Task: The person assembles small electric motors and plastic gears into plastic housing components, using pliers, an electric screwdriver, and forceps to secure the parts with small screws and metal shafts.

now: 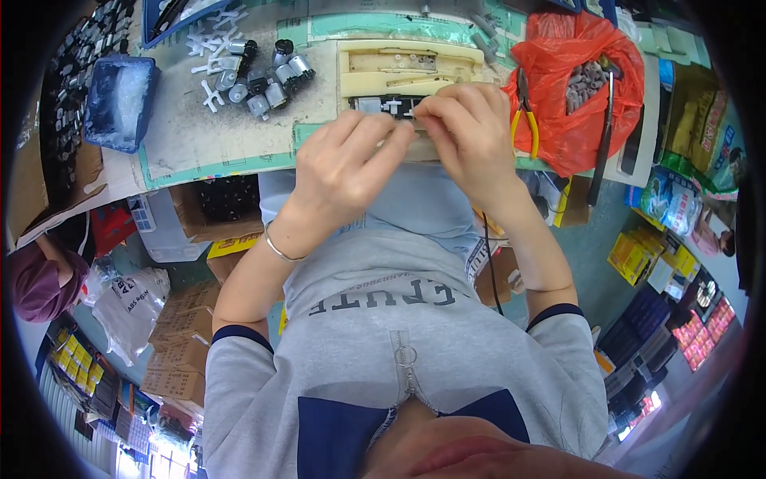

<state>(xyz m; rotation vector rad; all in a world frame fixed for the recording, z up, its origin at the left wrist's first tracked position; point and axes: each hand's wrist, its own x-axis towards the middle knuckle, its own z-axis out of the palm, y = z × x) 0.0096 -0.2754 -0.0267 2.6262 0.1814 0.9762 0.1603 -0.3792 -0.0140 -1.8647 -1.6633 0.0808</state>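
Note:
A narrow black plastic housing (369, 104) with a silver motor and white gear parts in it lies along the near edge of the cream fixture (351, 68). Over its near side, my left hand (341, 164) is closed, with thumb and forefinger tips pressed together. My right hand (471, 136) pinches at the housing's right end, its fingertips almost meeting the left ones. Whatever sits between the fingertips is too small to make out. The hands cover the housing's right part.
Left of the fixture are small motors (275, 94) and white plastic shafts (215, 60). A blue tray (96, 120) stands farther left. At right lie yellow-handled pliers (533, 132), a red plastic bag (550, 60) holding grey parts, and a long dark tool (600, 168).

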